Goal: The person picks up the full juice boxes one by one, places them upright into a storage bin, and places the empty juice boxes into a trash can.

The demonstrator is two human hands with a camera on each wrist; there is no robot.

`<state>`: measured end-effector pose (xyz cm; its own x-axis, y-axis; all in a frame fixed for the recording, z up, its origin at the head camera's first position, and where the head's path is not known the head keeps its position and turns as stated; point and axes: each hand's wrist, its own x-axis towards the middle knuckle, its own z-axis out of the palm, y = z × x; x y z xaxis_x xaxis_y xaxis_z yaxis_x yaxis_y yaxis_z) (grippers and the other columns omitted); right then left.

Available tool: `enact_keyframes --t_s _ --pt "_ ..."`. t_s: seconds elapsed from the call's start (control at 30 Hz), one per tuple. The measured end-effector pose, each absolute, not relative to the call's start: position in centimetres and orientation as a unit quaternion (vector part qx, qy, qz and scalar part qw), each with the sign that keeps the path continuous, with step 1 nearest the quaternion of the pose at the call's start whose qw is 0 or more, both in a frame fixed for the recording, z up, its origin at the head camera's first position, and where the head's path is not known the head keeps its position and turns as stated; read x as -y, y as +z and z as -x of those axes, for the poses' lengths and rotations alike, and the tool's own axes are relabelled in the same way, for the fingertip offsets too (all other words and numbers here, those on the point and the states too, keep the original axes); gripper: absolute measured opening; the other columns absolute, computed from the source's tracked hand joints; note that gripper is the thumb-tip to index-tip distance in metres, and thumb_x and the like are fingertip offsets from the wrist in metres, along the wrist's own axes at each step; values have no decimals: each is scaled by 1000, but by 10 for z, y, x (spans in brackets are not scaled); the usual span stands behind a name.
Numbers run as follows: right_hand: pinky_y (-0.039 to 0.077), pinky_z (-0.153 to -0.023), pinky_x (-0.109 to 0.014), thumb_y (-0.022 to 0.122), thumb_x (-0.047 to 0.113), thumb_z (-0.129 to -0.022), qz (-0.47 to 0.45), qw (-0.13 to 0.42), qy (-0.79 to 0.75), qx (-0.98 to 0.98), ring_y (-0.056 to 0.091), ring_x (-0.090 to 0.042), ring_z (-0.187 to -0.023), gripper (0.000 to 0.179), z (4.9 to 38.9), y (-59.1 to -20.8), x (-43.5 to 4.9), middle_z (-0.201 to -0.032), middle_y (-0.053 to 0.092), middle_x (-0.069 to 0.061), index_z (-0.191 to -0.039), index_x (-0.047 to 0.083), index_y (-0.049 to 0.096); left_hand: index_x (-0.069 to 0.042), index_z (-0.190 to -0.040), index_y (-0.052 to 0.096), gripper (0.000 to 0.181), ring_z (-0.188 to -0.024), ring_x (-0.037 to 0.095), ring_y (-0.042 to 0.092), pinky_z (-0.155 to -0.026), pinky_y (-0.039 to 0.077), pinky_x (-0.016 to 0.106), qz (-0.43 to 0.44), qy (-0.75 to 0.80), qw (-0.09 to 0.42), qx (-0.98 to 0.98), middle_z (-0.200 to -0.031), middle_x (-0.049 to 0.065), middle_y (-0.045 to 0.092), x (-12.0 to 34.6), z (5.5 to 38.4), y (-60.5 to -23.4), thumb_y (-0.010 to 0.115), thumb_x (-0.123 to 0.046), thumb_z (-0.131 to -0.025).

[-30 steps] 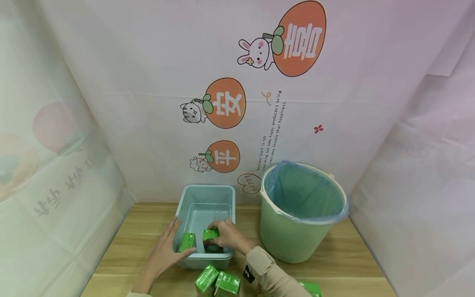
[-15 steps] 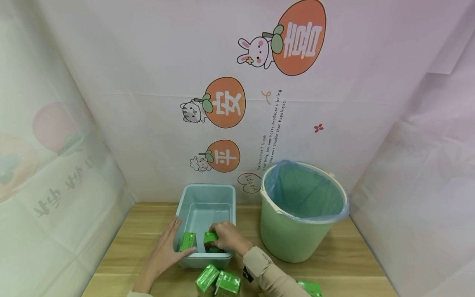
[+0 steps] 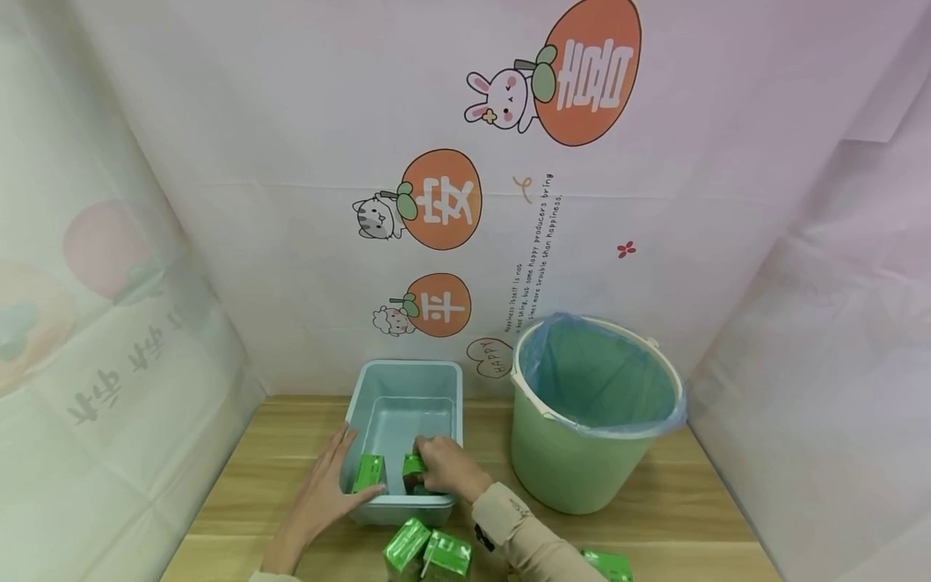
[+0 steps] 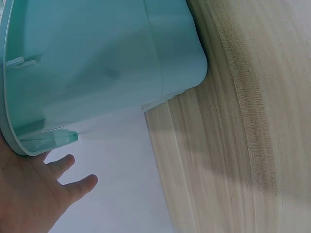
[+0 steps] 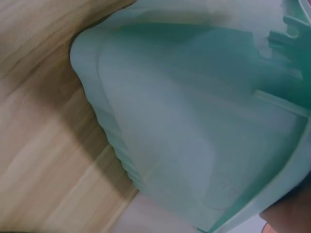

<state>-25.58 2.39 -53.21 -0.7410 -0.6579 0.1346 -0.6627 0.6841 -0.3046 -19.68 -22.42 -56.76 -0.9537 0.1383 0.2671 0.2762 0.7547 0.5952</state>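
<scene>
In the head view a light blue plastic bin (image 3: 407, 380) stands on the table. My left hand (image 3: 320, 493) rests on its left rim near the front corner, thumb over the rim beside a green drink carton (image 3: 368, 471) inside. The left wrist view shows spread, straight fingers (image 4: 80, 188) at the rim. My right hand (image 3: 451, 469) reaches over the right rim and grips a second green-topped carton (image 3: 413, 467) inside the bin, against the front right corner; the hand partly hides it. Only a bit of the right hand (image 5: 291, 213) shows in the right wrist view.
Two more green cartons (image 3: 445, 554) stand close together in front of the bin, one with a white straw-like stick. Another green carton (image 3: 609, 564) lies by the right sleeve. A pale green bucket (image 3: 575, 477) with a blue bag liner stands to the right.
My right hand has shifted slightly to the right inside the bin with the carton, widening the gap to the left carton. The left hand stays in place.
</scene>
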Motion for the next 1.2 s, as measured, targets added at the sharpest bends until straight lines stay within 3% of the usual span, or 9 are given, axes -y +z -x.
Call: enact_keyframes --t_s 0.17,0.67,0.8,1.0,1.2 --pt "40 -54 -19 85 -2 -80 -359 8 143 922 46 -6 -62 31 254 -528 -23 -75 60 1 -100 7 63 -9 -167 29 108 -150 57 29 -110 30 82 112 -334 105 930 -175 18 16 224 197 -569 85 -53 -86" --pt "41 -57 -21 86 0 -84 -354 6 129 926 48 -8 -65 30 250 -529 -24 -76 60 0 -100 8 62 -4 -165 32 108 -149 59 29 -108 31 83 115 -333 112 929 -174 21 18 221 195 -571 86 -52 -85" --pt "46 -59 -23 85 4 -87 -359 6 118 926 54 -10 -68 28 248 -527 -25 -79 62 -1 -103 7 63 -4 -165 32 108 -150 59 29 -108 31 83 114 -336 113 928 -174 21 18 221 196 -572 86 -50 -85" --pt "53 -70 -23 82 19 -95 -351 -34 134 926 60 -9 -80 30 242 -517 -28 -97 68 -3 -118 4 68 -5 -166 30 109 -150 58 27 -108 31 83 116 -338 105 928 -175 20 17 221 198 -572 86 -52 -85" --pt "57 -82 -24 76 17 -100 -371 -43 165 913 66 -11 -97 39 236 -509 -36 -121 71 -8 -134 2 66 -7 -166 29 110 -150 59 27 -108 30 84 117 -331 106 930 -175 21 16 225 200 -568 84 -56 -84"
